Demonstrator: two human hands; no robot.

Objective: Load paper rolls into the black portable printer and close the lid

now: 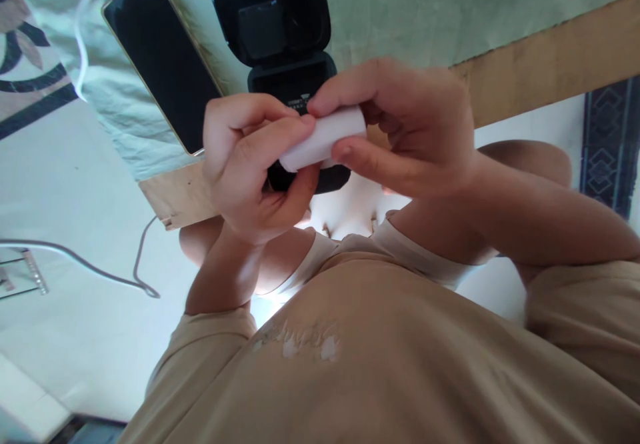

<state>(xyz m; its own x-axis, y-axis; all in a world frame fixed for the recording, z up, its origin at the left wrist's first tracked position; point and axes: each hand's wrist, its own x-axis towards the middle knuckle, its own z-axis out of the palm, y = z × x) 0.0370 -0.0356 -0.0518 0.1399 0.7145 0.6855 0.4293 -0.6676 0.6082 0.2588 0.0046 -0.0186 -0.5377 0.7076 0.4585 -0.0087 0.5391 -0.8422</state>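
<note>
A: Where's the roll (pixel 324 139)?
B: Between both hands, above the black case (pixel 295 84). Left hand (pixel 250 164) pinches its lower end; right hand (pixel 400 131) clamps the upper end, thumb beneath.

Pale floor (pixel 75 184), wooden table edge (pixel 550 64), patterned rug (pixel 610 144)

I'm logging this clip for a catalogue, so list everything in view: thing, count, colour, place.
white roll: 1, white, pinched between both hands
black case: 1, black, open, on the cloth behind the hands
phone: 1, black screen, gold edge, on the cloth, upper left
cloth: 1, pale green, over the board
wooden board: 1, tan, edge showing right
cable: 1, grey, on the pale floor, left
shirt: 1, beige, bottom
left hand: 1, holding the roll's left end
right hand: 1, holding its right end
</note>
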